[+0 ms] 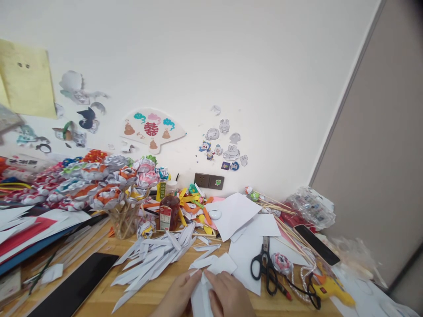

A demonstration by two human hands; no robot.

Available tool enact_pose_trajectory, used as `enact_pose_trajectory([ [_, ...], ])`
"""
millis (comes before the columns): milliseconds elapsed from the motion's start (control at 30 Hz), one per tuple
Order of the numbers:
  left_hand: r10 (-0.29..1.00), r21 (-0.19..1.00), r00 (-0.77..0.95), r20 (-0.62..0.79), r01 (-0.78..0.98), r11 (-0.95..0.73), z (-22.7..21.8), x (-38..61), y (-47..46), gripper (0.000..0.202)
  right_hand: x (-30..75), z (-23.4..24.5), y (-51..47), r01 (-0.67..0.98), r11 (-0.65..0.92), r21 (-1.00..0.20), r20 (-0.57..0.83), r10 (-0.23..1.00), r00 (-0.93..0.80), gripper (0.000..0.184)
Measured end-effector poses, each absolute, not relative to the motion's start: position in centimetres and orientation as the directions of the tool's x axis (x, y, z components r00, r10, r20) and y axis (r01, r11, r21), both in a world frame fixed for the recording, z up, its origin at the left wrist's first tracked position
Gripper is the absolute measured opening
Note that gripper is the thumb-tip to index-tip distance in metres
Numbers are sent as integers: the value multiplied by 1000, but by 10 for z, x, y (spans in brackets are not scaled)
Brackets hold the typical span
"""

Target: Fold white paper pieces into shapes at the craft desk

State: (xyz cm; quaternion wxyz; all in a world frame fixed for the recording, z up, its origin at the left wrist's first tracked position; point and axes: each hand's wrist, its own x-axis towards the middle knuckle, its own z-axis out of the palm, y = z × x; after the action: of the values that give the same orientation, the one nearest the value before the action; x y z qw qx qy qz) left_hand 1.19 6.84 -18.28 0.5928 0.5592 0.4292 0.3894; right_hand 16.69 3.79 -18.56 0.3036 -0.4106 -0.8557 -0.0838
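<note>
At the table's near edge, my left hand (180, 292) and my right hand (228, 294) meet around a folded piece of white paper (202, 299). Both thumbs press together at its top end, and the fingers underneath are partly hidden. Just beyond my hands lie more small white paper pieces (222, 264). A heap of narrow white paper strips (158, 255) spreads to the left of them. Black-handled scissors (265, 268) rest on white sheets to the right of my right hand.
A dark phone (76, 286) lies at left, another phone (317, 244) at right. Paper flowers (105, 196) crowd a jar behind the strips, beside a bottle of reddish liquid (169, 211). A yellow glue gun (333, 290) and bead string (306, 273) lie right. The wall (280, 88) bounds the back.
</note>
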Motion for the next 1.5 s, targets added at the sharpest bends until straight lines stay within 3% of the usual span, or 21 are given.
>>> enact_pose_trajectory([
  [200, 932, 999, 362, -24, 49, 6, -178, 11, 65, 29, 168, -187, 39, 745, 667, -9, 614, 592, -523, 37],
  [733, 941, 998, 332, -69, 21, 66, -177, 13, 63, 28, 167, -186, 41, 699, 696, 162, 590, 500, -634, 34],
  [867, 938, 997, 339, -71, -3, 77, -181, 13, 64, 29, 167, -185, 39, 702, 706, 97, 593, 526, -610, 33],
  [1100, 950, 978, 291, -116, -131, 160, -180, 10, 68, 29, 174, -189, 39, 632, 736, -241, 560, 637, -529, 34],
  [1300, 949, 998, 312, -39, -28, 50, -174, 6, 77, 35, 174, -189, 42, 662, 686, -301, 519, 700, -490, 42],
  [1500, 941, 996, 336, 34, 61, -58, -172, 6, 76, 25, 174, -185, 41, 702, 649, -294, 449, 742, -498, 38],
])
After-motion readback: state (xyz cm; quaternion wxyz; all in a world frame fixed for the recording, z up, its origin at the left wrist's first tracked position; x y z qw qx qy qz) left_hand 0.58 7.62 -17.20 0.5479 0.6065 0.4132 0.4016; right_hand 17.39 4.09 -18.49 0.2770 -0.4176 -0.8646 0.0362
